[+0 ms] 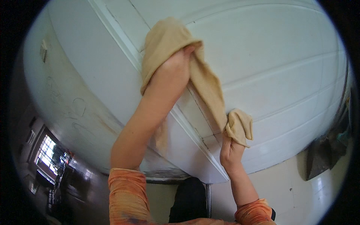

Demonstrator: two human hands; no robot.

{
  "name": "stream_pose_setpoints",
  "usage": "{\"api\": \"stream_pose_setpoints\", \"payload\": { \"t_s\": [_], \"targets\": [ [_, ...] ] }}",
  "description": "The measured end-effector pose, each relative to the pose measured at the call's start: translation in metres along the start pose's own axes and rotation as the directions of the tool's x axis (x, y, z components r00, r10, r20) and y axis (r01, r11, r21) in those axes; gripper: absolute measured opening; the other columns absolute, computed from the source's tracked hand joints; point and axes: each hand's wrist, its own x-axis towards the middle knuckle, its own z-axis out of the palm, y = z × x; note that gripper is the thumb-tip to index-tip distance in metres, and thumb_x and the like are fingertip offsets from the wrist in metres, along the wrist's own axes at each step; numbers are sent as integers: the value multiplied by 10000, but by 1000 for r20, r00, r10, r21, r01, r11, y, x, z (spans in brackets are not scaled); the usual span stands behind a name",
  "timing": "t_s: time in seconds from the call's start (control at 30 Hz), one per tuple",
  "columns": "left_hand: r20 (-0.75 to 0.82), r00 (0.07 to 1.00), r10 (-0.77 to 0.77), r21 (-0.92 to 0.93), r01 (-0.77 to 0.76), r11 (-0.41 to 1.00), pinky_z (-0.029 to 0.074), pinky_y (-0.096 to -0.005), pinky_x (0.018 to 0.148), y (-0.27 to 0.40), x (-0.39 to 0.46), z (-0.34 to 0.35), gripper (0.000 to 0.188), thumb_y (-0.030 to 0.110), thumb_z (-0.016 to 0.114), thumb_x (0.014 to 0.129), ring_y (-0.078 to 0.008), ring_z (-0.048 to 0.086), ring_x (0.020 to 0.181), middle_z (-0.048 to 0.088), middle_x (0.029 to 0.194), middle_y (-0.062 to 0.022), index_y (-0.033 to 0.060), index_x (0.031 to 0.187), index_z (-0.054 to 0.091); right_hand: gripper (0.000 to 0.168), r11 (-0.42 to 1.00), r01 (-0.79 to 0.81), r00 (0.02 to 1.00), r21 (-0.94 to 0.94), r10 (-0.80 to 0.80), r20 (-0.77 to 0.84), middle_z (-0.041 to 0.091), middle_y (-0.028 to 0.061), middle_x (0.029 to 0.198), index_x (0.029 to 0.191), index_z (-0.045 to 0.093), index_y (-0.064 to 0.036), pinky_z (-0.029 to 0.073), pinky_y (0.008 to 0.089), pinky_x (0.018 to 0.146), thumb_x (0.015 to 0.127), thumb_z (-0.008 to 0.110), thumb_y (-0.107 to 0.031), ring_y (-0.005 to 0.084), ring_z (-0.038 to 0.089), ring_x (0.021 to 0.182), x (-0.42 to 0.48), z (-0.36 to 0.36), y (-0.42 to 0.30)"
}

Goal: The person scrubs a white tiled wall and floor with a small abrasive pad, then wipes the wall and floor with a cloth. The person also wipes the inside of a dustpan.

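Observation:
A tan cloth [209,90] stretches between my two hands against a white panelled door [267,73]. My left hand [180,62] is up by the door's edge and its frame, wrapped in the upper part of the cloth. Its fingers are hidden beneath the fabric; only the wrist and a bit of the thumb side show. Lower down and to the right, my right hand [232,147] grips the other end, with a bunched fold sticking out above the fist. The cloth hangs in a slanting strip from one hand to the other.
White door frame trim [197,135] runs diagonally beside the door. Left of it stands a wall [84,112] with scribbles, stains and a switch plate [44,51]. A barred window [46,152] is far left. A dark object [319,160] sits on the pale tiled floor [277,180] at right.

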Motion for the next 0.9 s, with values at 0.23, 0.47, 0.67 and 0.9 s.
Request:
{"api": "stream_pose_setpoints", "payload": {
  "t_s": [0.23, 0.47, 0.67, 0.9],
  "targets": [
    [29, 997, 71, 18, -72, 997, 514, -428, 739, 8, -5, 9, 260, 203, 478, 969, -342, 645, 838, 662, 934, -195, 26, 1041, 656, 316, 997, 31, 999, -67, -32, -18, 548, 217, 1220, 1209, 538, 56, 362, 430, 1010, 935, 515, -99, 367, 503, 1157, -1, -2, 4],
    [-36, 998, -55, 186, 61, 981, 490, -397, 885, -40, -54, -15, 265, 99, 524, 933, -348, 622, 1000, 640, 1084, -202, 15, 1170, 609, 284, 996, 88, 991, 6, -87, -105, 565, 197, 1199, 1177, 561, 48, 410, 399, 962, 931, 511, -86, 333, 541, 1108, -8, 1, 14],
    [-199, 980, 7, -12, -10, 1000, 479, -399, 895, -35, -31, 1, 271, 97, 531, 932, -361, 607, 1012, 636, 1076, -218, -2, 1176, 599, 242, 999, 13, 994, 39, -9, -110, 586, 190, 1162, 1125, 596, 35, 410, 393, 950, 916, 532, -70, 324, 549, 1079, -7, -1, 14],
    [-162, 987, -7, -20, 4, 1000, 500, -400, 829, -29, -40, 1, 262, 160, 539, 954, -369, 627, 939, 652, 1008, -220, -9, 1136, 621, 232, 999, 49, 994, -8, -50, -101, 609, 191, 1140, 1106, 617, 24, 390, 419, 973, 900, 550, -60, 340, 557, 1083, -8, -2, 14]
  ]
}}
